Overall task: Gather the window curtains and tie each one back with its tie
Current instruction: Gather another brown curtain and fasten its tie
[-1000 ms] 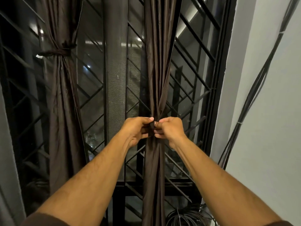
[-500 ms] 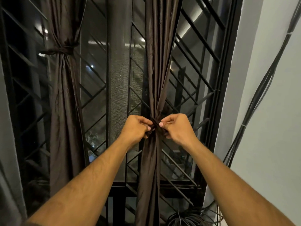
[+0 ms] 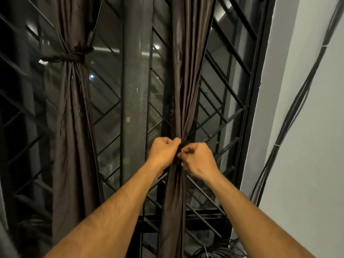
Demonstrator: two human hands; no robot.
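The gathered right curtain (image 3: 183, 90) is pinched at its waist by the curled left hand (image 3: 163, 152) and right hand (image 3: 198, 159), while the left curtain (image 3: 71, 108) is already bound by its tie (image 3: 71, 56).

we find no readable text, no labels, brands, numbers or signs on anything in view, nothing legible for us to log
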